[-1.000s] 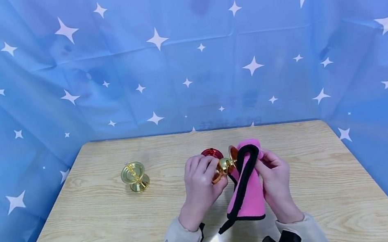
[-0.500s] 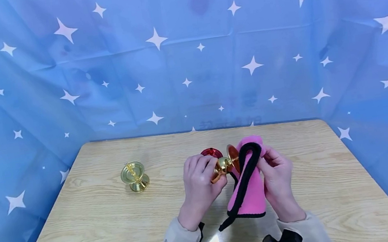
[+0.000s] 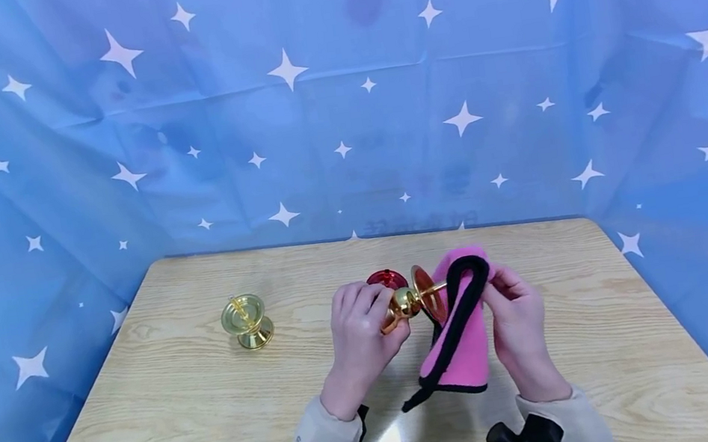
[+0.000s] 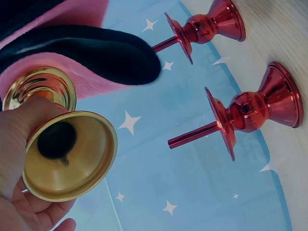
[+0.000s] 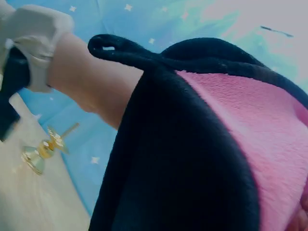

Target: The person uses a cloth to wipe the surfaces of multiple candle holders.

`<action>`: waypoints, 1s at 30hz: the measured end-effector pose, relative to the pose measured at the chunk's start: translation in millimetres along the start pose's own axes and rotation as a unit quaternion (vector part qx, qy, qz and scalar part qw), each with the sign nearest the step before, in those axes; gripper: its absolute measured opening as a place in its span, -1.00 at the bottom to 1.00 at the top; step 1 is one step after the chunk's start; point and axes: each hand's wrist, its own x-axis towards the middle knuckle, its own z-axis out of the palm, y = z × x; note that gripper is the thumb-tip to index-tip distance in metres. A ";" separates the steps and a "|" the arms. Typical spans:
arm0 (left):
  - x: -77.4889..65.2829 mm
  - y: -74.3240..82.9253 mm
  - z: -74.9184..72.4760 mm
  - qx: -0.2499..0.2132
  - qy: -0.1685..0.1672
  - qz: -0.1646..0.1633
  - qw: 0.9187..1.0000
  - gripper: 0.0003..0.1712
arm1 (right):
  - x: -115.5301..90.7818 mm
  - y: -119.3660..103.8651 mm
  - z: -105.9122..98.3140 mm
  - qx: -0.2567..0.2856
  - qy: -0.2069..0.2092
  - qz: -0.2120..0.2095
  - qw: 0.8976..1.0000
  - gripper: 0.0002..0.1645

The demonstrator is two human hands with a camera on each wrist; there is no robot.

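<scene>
On its side above the table, a shiny gold candlestick [image 3: 406,303] is gripped round its lower part by my left hand [image 3: 357,330]. Its hollow base faces the camera in the left wrist view. My right hand [image 3: 519,318] pinches a pink cloth [image 3: 471,355] with black edging, which hangs down just right of the candlestick's dish. The thin stem beyond the dish shows, its tip close to the cloth's black edge. In the right wrist view the cloth [image 5: 269,130] hides most of the candlestick and the left hand's fingers.
Two red candlesticks stand upright behind the left hand, a nearer one [image 4: 250,113] and another [image 4: 204,29]. A second gold candlestick [image 3: 249,322] stands at the left of the wooden table [image 3: 186,426]. A blue star-patterned curtain [image 3: 337,102] surrounds the table's back and sides.
My right hand and the cloth have shifted to the right, away from the dish, uncovering the candlestick's thin stem. My left hand has moved very slightly left with the candlestick.
</scene>
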 end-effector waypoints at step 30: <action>-6.1 5.3 -0.6 -0.089 0.014 -0.056 0.994 -0.73 | -29.4 -2.2 -12.7 -0.159 -0.277 -0.120 0.940 -0.46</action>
